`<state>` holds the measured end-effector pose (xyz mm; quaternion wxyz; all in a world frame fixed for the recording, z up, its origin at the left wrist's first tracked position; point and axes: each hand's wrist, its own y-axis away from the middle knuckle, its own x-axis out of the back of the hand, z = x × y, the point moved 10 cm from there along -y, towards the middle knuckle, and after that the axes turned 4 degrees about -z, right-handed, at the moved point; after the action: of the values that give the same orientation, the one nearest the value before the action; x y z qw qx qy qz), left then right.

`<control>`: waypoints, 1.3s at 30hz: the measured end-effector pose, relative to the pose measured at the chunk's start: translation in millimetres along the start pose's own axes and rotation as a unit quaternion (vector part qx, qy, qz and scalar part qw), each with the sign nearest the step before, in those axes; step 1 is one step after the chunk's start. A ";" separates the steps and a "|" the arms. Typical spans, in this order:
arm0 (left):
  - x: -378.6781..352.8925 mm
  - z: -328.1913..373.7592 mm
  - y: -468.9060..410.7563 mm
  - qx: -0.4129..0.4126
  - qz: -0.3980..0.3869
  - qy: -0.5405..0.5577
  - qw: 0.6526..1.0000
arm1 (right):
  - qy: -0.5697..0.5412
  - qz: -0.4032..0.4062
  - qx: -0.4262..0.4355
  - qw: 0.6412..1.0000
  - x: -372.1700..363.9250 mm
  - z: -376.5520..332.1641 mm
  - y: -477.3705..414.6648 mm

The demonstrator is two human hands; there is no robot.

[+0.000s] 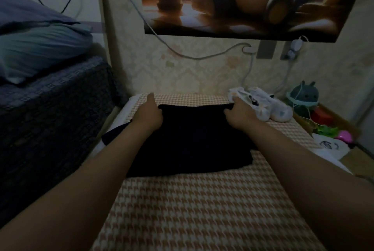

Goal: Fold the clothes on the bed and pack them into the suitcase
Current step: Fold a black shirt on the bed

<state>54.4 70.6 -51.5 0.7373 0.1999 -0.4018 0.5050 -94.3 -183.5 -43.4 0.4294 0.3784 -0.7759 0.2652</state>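
Observation:
A black garment (192, 139) lies partly folded on the bed (192, 210), which has a brown-and-white houndstooth cover. My left hand (148, 113) grips the garment's far left corner with curled fingers, thumb raised. At the far right corner my right hand (240, 114) pinches the fabric edge. A white patterned garment (273, 109) lies bunched just right of my right hand. No suitcase is in view.
A dark woven sofa or box (50, 119) with blue pillows (36, 48) stands to the left. Against the wall behind the bed hang a poster (242, 1) and cables. Toys, a green plush (304, 96) and a white bag (327, 147) sit right of the bed.

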 end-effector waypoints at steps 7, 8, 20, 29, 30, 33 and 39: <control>-72.3 -16.1 41.8 -0.229 -0.088 -0.071 0.967 | 0.065 -0.229 0.099 0.966 -116.7 26.0 36.8; -81.2 -20.5 56.9 -0.253 -0.131 -0.081 0.955 | 0.104 -0.249 0.105 0.957 -127.5 35.6 48.2; -99.1 -39.9 64.2 -0.284 -0.100 -0.210 0.930 | 0.317 -0.215 0.127 0.915 -124.4 45.8 69.7; -69.9 -38.8 128.0 -0.226 -0.254 -0.134 0.931 | 0.356 -0.297 0.114 0.879 -100.1 37.3 135.9; -69.9 -39.6 140.2 -0.211 -0.281 -0.136 0.926 | 0.353 -0.295 0.122 0.880 -97.5 36.0 146.0; -76.0 -43.8 183.5 -0.177 -0.368 -0.177 0.896 | 0.353 -0.320 0.111 0.872 -89.6 36.6 179.4; -62.2 -41.4 217.9 -0.156 -0.375 -0.145 0.902 | 0.294 -0.294 0.107 0.903 -80.4 7.0 209.5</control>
<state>-137.1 152.7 -149.8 0.8273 0.2894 -0.4734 0.0880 -240.6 -39.7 -134.7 0.6532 0.5381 -0.4349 0.3076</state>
